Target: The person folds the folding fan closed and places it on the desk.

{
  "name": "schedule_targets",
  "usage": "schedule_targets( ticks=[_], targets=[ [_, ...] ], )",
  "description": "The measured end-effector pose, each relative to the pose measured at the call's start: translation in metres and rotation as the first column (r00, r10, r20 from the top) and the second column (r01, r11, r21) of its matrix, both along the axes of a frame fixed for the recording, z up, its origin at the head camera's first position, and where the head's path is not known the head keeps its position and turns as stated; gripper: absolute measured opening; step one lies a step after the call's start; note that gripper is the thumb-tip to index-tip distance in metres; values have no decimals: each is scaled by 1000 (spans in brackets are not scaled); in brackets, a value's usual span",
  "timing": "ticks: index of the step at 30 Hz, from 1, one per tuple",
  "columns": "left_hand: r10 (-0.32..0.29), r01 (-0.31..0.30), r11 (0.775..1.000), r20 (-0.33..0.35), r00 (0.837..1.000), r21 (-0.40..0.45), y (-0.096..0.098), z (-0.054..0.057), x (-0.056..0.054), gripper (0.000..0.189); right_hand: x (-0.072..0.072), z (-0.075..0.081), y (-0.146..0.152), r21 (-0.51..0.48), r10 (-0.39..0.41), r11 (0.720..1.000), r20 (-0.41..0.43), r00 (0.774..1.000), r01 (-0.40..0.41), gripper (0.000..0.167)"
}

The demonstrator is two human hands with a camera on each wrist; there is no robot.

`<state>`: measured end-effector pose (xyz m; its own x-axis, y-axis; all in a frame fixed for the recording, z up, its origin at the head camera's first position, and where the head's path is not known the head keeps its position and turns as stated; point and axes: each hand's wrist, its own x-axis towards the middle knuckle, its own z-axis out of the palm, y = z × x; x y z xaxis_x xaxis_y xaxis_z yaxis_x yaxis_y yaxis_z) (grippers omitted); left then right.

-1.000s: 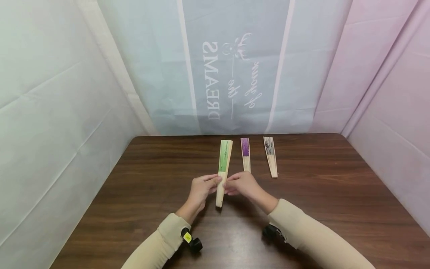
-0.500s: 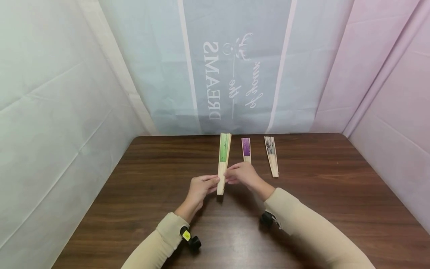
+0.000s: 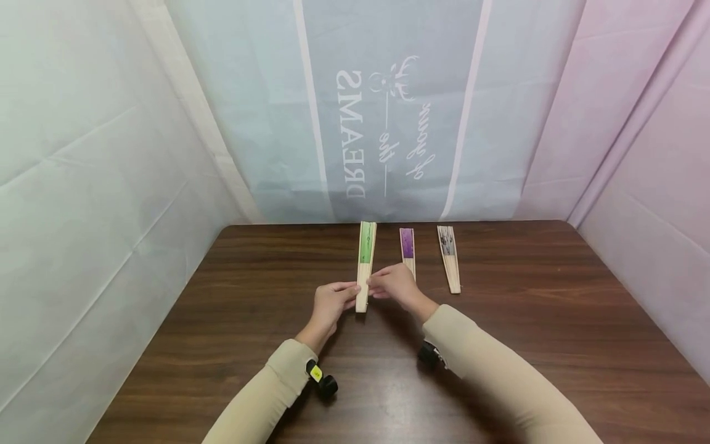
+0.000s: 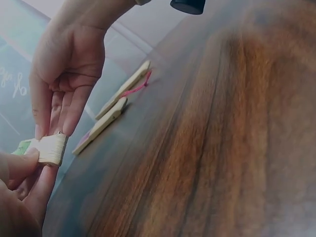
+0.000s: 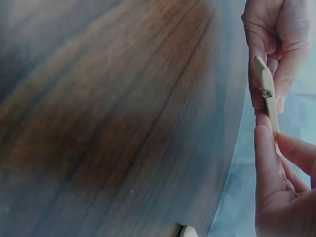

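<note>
A folded hand fan (image 3: 366,243) with a green patterned top and pale wooden ribs stands nearly straight up the head view, over the table. My left hand (image 3: 330,305) pinches its lower ribs from the left, thumb on the front face. From the right, my right hand (image 3: 395,285) pinches the same stretch. In the right wrist view the fan's narrow edge shows, with a small metal rivet (image 5: 267,93) near its end. Just beyond my right hand lies a folded purple fan (image 3: 407,243), its lower end partly hidden by that hand.
Farther right on the brown wooden table (image 3: 527,308) lies a folded grey-and-black patterned fan (image 3: 448,259). A pink cord (image 4: 138,89) shows by the lying fans in the left wrist view. A printed cloth backdrop (image 3: 266,123) rises behind the table's far edge.
Both hands have carried the green fan away from me toward the far edge, then slightly left. Its lower end now sits closer to the fingers. The other fans lie as before.
</note>
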<state>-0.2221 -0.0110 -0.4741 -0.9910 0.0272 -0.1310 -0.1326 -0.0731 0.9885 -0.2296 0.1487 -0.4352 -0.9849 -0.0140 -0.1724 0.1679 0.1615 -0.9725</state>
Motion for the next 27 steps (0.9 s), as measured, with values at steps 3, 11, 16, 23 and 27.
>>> schedule_targets(
  ticks=[3, 11, 16, 23, 27],
  targets=[
    [8, -8, 1000, 8, 1000, -22, 1, 0, -4, 24, -3, 1, -3, 32, -18, 999, 2, 1000, 18, 20],
    [52, -50, 997, 45, 998, -52, 0, -3, -18, 22, -9, -6, -10, 110, 15, 994, 8, 1000, -16, 18],
    [73, -69, 996, 74, 995, -61, -2, -4, -24, 20, -11, -8, -13, 165, 38, 985, 16, 999, -40, 16],
    [65, -55, 993, 96, 993, -102, -2, -5, -27, 19, -14, -10, -16, 181, 19, 983, 44, 999, -26, 14],
    [60, -47, 990, 90, 994, -134, -2, -5, -28, 19, -14, -10, -16, 158, 20, 987, 62, 998, -30, 14]
  ],
)
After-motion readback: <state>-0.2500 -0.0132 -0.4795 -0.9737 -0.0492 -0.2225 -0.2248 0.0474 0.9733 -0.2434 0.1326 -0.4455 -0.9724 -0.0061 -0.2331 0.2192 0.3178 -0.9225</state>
